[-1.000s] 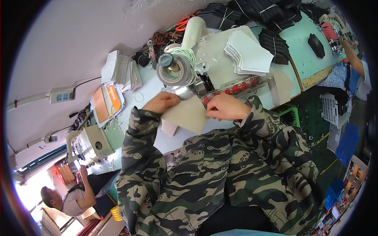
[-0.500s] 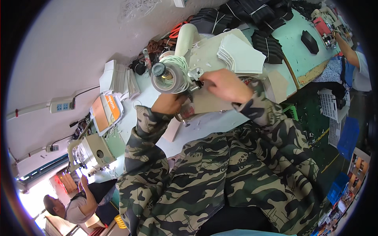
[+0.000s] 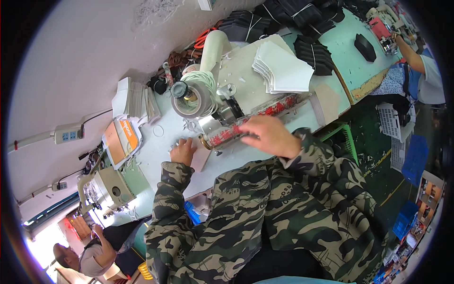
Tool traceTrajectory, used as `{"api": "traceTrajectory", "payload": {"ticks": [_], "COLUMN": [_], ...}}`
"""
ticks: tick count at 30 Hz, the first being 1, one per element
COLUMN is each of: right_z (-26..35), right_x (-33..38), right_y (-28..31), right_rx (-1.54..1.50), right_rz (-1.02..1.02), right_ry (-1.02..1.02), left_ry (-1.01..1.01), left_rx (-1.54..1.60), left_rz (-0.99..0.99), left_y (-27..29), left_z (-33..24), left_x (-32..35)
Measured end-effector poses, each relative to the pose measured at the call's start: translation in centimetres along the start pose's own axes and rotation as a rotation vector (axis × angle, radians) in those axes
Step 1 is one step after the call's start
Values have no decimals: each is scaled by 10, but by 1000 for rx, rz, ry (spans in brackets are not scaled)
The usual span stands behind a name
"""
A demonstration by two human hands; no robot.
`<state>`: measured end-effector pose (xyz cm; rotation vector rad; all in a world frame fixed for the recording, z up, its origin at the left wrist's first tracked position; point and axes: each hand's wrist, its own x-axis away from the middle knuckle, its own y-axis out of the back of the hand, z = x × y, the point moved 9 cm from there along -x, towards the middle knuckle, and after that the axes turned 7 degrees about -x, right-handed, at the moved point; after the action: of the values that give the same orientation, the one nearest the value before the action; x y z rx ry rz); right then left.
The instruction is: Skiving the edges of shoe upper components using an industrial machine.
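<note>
At the frame's centre the left hand (image 3: 183, 151) lies flat, grip apart, pressing a pale fabric piece (image 3: 200, 159) onto the surface (image 3: 165, 137), while the right hand (image 3: 267, 136) rests loosely spread on the red-patterned strip (image 3: 250, 124) at the sewing machine (image 3: 208, 94). Feeding well likely means keeping the piece flat and edges aligned. A green crate (image 3: 344, 137) sits centre-right; its contents are hidden.

Pale worktable (image 3: 265, 156); white stack (image 3: 282, 69); tape roll (image 3: 189, 97)
</note>
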<state>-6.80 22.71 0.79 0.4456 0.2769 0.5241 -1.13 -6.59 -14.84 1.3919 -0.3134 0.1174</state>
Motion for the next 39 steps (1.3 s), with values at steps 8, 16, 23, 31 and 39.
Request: {"api": "traceTrajectory", "payload": {"ticks": [8, 16, 23, 31, 39], "right_z": [-31, -40, -45, -20, -23], "right_x": [9, 15, 9, -27, -32], "right_y": [-30, -30, -10, 1, 3], "right_rx": [-192, -246, -234, -159, -105], "right_rz": [134, 136, 78, 67, 79], "right_ry": [-131, -172, -175, -110, -63], "left_ry": [77, 21, -94, -21, 25], "left_rx": [196, 111, 1425, 1160, 994], "left_rz": [-168, -296, 681, 481, 559], "left_y": [-8, 17, 112, 136, 117], "left_z": [15, 14, -16, -47, -50], "left_x": [20, 18, 8, -25, -28]}}
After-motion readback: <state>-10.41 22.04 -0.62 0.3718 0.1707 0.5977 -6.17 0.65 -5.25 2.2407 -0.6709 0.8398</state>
